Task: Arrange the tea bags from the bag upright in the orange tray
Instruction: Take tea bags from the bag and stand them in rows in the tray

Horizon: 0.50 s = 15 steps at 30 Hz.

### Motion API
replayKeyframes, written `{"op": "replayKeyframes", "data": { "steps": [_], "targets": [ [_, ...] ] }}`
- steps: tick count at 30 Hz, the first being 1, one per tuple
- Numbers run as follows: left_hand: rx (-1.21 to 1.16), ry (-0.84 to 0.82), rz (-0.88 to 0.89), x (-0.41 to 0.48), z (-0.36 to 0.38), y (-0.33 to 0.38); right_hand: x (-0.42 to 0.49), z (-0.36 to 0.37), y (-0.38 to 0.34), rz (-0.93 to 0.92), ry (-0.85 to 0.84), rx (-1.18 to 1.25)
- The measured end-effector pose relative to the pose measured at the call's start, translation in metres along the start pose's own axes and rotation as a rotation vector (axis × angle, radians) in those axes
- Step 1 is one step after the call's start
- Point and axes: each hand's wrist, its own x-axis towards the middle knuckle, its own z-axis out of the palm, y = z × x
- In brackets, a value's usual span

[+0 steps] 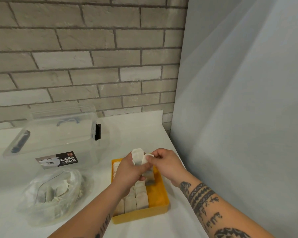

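Head view: nearest, the orange rectangular plastic tray (159, 200) on the white tabletop (162, 225) already holds rows of white paper tea bags (138, 198) standing upright along its left side, while its right strip shows bare orange. Above its far end, the left hand (129, 170) grips a small bunch of tea bags, and the right hand (165, 162) pinches one of them between curled fingers (154, 156). Left of the tray, the crumpled clear plastic bag (53, 193) holds many more, so the job looks roughly half done. Beyond sits a clear lidded storage box (58, 134).
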Motion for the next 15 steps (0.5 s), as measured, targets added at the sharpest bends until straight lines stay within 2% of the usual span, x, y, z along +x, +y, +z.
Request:
{"op": "replayKeyframes", "data": {
  "steps": [4,8,11,15],
  "targets": [
    [-0.106,-0.060,-0.013,-0.001,-0.008,0.005,0.005,-0.008,-0.008,-0.042,0.012,-0.014],
    [-0.144,-0.051,0.030,0.003,-0.015,0.016,0.011,-0.012,-0.014,-0.077,-0.061,0.012],
    [-0.161,-0.092,0.059,0.007,-0.022,0.019,0.013,-0.015,-0.020,-0.121,-0.126,-0.073],
    [-0.172,-0.096,0.040,0.014,-0.028,0.014,0.015,-0.015,-0.025,-0.126,-0.119,-0.247]
  ]
}}
